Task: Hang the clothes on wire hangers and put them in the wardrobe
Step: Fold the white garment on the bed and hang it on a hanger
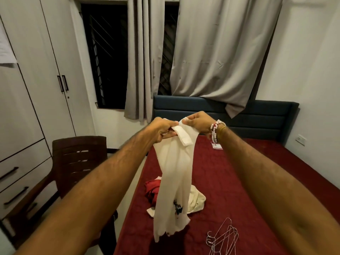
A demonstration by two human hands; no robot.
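Holds up a cream-white collared shirt with a dark print near the hem [174,181] over the dark red quilted bed cover [239,181]. Grips one side of the collar with the left hand [162,128], fingers curled round the fabric. Pinches the other side with the right hand [197,123], thumb against fingers. Lets the shirt hang long and narrow.

On the cover behind it, a small heap of red and cream clothes [153,192]. To the right of the hem, a bundle of thin silver wire hangers [222,238] lying flat, untouched.

At left, a white wardrobe with black bar handles [36,70], doors closed. Beside the bed, a brown slatted plastic chair [79,159].
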